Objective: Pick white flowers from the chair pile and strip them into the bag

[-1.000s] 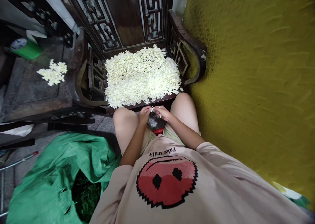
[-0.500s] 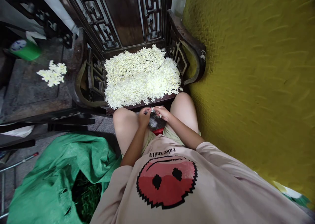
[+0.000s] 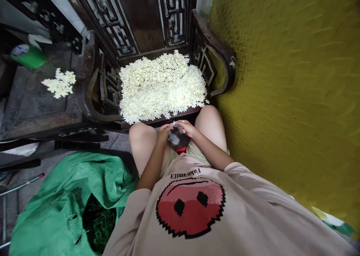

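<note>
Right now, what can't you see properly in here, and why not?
All in the head view:
- Which hand, left hand or right hand, grips the tiny white flower between them: too small.
- Chair seat, mostly: hidden under the flower heap.
- Marks on the green tub: blurred.
- Bottom of the green sack: cut off by the lower edge.

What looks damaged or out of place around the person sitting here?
The crumpled green woven sack has ragged holes beside its opening, so it looks torn. The dark carved wooden chair has a pale, scuffed-looking patch on one armrest. White flowers cover its seat, an unusual place for them.
</note>
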Motion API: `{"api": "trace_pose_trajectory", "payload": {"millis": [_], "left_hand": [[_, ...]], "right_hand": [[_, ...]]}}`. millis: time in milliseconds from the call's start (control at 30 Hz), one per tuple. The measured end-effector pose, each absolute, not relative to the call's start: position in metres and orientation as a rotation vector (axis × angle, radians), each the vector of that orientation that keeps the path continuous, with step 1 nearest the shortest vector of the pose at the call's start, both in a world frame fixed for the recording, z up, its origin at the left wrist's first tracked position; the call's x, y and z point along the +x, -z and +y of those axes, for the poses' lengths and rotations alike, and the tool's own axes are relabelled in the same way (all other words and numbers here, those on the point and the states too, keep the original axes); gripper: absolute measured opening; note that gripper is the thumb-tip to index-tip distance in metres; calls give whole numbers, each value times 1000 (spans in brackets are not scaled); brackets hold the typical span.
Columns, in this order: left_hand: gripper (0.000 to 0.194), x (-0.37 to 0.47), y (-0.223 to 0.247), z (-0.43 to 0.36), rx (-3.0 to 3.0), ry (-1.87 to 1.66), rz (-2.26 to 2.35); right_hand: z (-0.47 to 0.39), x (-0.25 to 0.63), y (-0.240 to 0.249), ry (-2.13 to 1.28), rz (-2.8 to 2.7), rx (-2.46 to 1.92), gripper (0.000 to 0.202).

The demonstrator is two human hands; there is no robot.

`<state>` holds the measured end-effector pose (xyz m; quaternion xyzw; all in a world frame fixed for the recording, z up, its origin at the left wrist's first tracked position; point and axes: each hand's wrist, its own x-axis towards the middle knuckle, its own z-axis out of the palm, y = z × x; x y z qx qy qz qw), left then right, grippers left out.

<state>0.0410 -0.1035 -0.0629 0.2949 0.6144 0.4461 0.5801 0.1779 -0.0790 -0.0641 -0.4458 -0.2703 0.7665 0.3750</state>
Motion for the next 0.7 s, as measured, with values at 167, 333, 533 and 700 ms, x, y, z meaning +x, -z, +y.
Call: {"api": "trace_pose_trajectory", "payload": {"millis": [167,333,533,700], "left_hand": [[26,44,59,-104,770,-1065,1461],[17,46,58,-101,796,-1040,1476],[11,44,58,-106,1070,-1042,1596],[14,45,58,-111,1465,-984,1867]], "right_hand": [[-79,177,64,-1961,-710,-1190,24],[-79,177,64,-1964,-716,-1231,26],[-83,175,62,-1851,-804,-1324,36],[-86,172,65,-1583,-980,-1418,34]]}}
